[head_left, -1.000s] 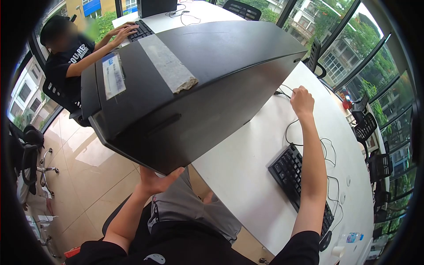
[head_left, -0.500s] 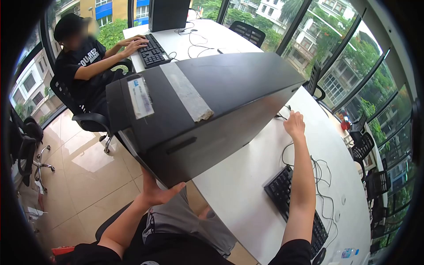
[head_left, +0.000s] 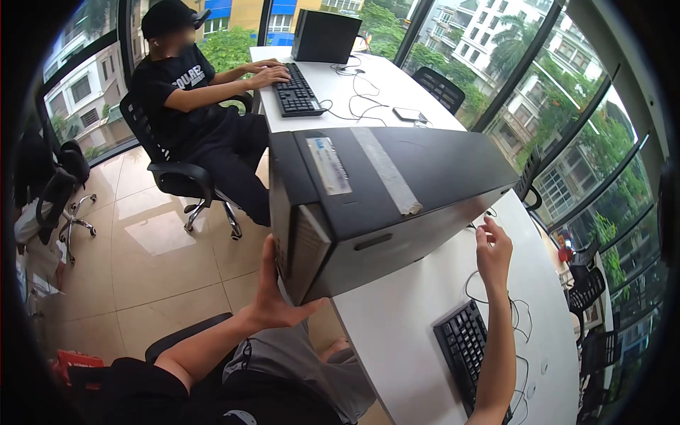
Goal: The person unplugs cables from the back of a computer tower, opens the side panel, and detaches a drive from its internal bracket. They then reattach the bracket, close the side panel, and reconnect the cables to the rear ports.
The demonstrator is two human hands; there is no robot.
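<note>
A black computer case point(head_left: 425, 170), with a label and a strip of grey tape on top, lies across the white desk point(head_left: 397, 340), its near-left end past the desk edge. My left hand point(head_left: 280, 297) is spread against the lower corner of that end, thumb and fingers apart, supporting the case. Near the far right end of the case, my right hand point(head_left: 494, 248) is raised above the desk beside some thin black cables, its fingers curled; whether it holds a cable is unclear. Under my right forearm lies a black keyboard point(head_left: 460, 340).
Across the desk sits a person point(head_left: 177, 85) with both hands at another keyboard point(head_left: 297, 91). Beyond it stand a second black case point(head_left: 326, 37) and a phone point(head_left: 409, 114). Black office chairs point(head_left: 440, 88) line the desks; cables point(head_left: 524, 319) trail on the right.
The view has shifted, so the case and the seated person appear farther right and lower. My right hand has turned, with its fingers now more visible. My left hand still supports the case.
</note>
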